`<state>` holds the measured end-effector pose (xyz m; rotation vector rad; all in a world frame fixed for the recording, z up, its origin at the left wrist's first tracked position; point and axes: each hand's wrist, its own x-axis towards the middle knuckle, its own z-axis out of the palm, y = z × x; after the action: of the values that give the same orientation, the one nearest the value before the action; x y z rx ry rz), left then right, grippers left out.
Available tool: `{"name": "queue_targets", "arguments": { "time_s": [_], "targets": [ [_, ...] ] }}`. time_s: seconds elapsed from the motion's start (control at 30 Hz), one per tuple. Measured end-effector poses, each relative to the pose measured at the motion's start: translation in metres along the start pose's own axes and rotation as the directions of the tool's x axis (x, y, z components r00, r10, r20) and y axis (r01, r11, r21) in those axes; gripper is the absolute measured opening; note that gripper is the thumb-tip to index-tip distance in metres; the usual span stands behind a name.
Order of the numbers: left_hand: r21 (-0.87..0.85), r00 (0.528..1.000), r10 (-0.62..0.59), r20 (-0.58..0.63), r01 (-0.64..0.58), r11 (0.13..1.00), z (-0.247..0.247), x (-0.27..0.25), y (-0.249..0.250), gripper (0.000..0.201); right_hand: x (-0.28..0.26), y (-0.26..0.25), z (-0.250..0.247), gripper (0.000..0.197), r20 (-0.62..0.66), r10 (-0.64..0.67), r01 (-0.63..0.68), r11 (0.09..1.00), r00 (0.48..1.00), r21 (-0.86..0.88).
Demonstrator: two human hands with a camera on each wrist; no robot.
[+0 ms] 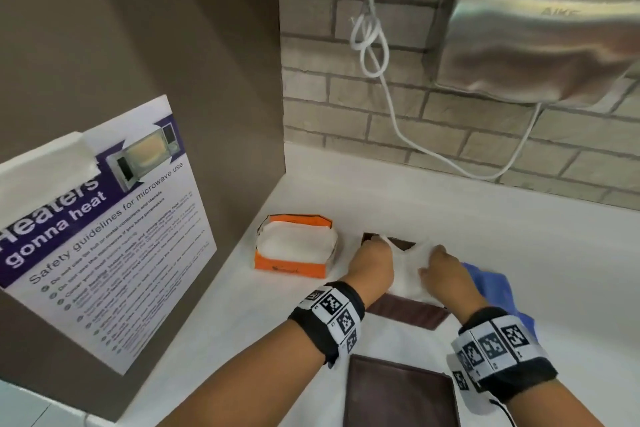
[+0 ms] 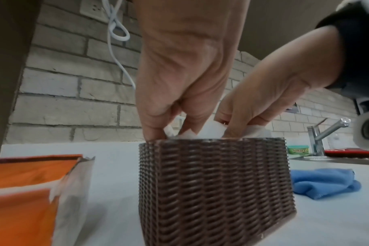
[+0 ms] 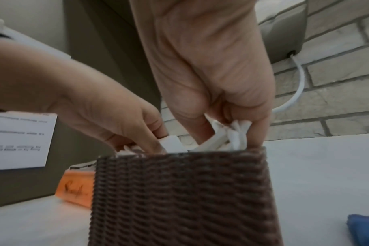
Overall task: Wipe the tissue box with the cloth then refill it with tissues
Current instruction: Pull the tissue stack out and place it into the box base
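The refill step looks to be in hand, with the wiping apparently done: the crumpled blue microfibre cloth (image 1: 491, 284) lies on the white desk (image 1: 485, 218) just beside the box, at about 3 o'clock from it. The dark brown woven wicker tissue box (image 2: 215, 186) stands open-topped near the middle of the desk, its weave tight and ribbed. Both hands work at its mouth. The left hand (image 1: 372, 262) pinches one end of the stack of white tissues (image 1: 410, 270) at the box's 9 o'clock edge, and the right hand (image 1: 445, 274) pinches the other end at 3 o'clock, fingers curled round bunched folds.

The next move probably calls for pressing the stack down evenly so that it seats below the rim, then fitting the flat brown lid (image 1: 398, 392) lying at 6 o'clock. An orange cardboard tissue pack (image 1: 294, 246), torn open and holding more white tissues, sits at 9 o'clock.
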<state>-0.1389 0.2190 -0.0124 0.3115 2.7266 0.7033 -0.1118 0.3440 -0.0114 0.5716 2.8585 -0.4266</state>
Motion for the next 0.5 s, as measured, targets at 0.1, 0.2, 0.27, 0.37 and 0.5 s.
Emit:
{"name": "queue_targets", "arguments": {
  "time_s": [0.1, 0.2, 0.27, 0.37, 0.5],
  "targets": [
    [-0.036, 0.995, -0.024, 0.100, 0.028, 0.999, 0.003, 0.001, 0.005, 0.031, 0.006, -0.006, 0.009, 0.038, 0.019, 0.017, -0.015, 0.997, 1.000, -0.081],
    [0.033, 0.996, -0.069, 0.064, 0.067, 0.997, 0.012, 0.005, 0.005, 0.049, 0.006, -0.011, 0.017, 0.041, 0.059, 0.050, -0.044, 0.994, 0.997, -0.103],
    [0.023, 0.993, -0.096, 0.069, 0.095, 0.995, 0.018, 0.006, 0.005, 0.057, 0.004, -0.012, 0.022, 0.043, 0.058, 0.043, -0.036, 0.991, 0.997, -0.126],
    [0.094, 0.996, -0.081, 0.041, 0.077, 0.993, 0.021, 0.005, 0.007, 0.079, -0.003, -0.011, 0.023, 0.062, -0.027, 0.004, -0.009, 0.985, 1.000, -0.171],
    [0.232, 0.999, 0.038, -0.024, -0.031, 0.972, 0.018, -0.001, 0.008, 0.073, -0.014, -0.008, 0.013, 0.057, -0.157, -0.131, 0.088, 0.962, 0.979, -0.258]
  ]
}}
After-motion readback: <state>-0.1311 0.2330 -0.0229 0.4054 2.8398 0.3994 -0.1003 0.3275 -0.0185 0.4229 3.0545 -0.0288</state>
